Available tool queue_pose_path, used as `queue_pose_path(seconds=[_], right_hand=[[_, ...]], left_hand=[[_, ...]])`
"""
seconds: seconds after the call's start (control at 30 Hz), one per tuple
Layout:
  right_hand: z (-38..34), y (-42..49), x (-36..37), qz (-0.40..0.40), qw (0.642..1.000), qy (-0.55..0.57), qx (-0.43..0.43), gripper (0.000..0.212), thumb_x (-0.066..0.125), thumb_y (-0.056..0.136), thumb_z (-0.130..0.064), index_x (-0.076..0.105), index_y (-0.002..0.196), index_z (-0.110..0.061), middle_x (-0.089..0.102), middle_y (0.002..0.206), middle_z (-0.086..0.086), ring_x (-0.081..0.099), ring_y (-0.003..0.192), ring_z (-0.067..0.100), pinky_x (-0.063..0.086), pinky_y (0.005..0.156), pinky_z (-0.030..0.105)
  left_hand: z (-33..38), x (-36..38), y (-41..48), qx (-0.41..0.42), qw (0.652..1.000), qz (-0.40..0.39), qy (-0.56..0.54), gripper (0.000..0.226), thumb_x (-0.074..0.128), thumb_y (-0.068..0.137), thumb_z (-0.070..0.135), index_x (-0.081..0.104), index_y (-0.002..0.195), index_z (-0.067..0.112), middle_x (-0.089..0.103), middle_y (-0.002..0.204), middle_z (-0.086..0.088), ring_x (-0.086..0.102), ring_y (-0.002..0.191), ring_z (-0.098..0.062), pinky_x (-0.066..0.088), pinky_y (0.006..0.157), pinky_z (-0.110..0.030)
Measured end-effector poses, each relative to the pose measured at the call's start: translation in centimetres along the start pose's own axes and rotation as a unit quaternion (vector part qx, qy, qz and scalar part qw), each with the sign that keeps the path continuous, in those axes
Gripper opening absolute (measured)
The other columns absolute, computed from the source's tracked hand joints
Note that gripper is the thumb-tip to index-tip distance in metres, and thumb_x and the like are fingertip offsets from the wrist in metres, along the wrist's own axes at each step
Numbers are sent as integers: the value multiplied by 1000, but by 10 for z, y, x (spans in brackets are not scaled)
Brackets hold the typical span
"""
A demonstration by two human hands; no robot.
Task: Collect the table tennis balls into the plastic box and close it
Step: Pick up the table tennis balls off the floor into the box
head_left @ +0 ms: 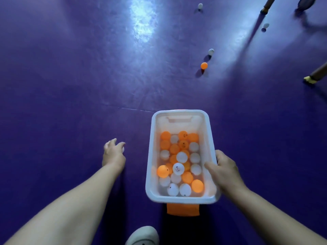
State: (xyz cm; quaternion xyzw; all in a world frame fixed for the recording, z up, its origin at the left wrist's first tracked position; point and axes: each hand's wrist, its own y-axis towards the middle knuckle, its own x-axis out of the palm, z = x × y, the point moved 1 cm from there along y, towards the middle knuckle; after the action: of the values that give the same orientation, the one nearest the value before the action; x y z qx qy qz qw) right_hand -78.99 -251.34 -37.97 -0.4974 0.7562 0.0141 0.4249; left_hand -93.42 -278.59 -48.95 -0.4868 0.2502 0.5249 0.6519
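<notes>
Over the purple floor (pixel 70 76), the open plastic box (pixel 150 147), probably light, stiff and slick, runs lengthwise away from the person and is best held by its rim, where the right hand (pixel 224 167) clamps the right long edge; the left hand (pixel 114 152) hangs loosely curled, its contents unclear, and stray table tennis balls (pixel 204 65) lie well ahead.

we find wide bare floor (pixel 70 85) ahead and to the left. far right, two furniture legs (pixel 316 74) stand near some loose balls (pixel 266 25), narrowing the way in. the plastic box (pixel 180 113) blocks the near right.
</notes>
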Motion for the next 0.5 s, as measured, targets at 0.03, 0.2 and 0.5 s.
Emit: queue_pose_path(seconds=[0.03,0.2,0.5], right_hand=[[-1,4,-1,1,1000,3,4,4,55,82,-22,58,83,-22,65,80,-4,62,77,18,55,70,44],[-3,23,5,11,999,29,25,1,59,78,-24,58,78,-23,65,77,-5,62,75,17,54,68,43],[-11,43,26,38,997,52,42,5,57,81,-17,59,81,-22,65,78,-6,62,74,15,53,64,36]], left_hand=[[-2,1,7,0,1000,2,2,35,39,98,11,56,128,15,36,148,-7,26,137,-26,38,101,-40],[12,-3,27,17,1000,7,3,35,55,93,20,56,127,11,56,125,-14,50,113,-34,42,88,-40],[124,-35,-1,278,946,14,-167,63,46,79,67,55,121,21,61,113,2,52,104,-17,46,84,-37]])
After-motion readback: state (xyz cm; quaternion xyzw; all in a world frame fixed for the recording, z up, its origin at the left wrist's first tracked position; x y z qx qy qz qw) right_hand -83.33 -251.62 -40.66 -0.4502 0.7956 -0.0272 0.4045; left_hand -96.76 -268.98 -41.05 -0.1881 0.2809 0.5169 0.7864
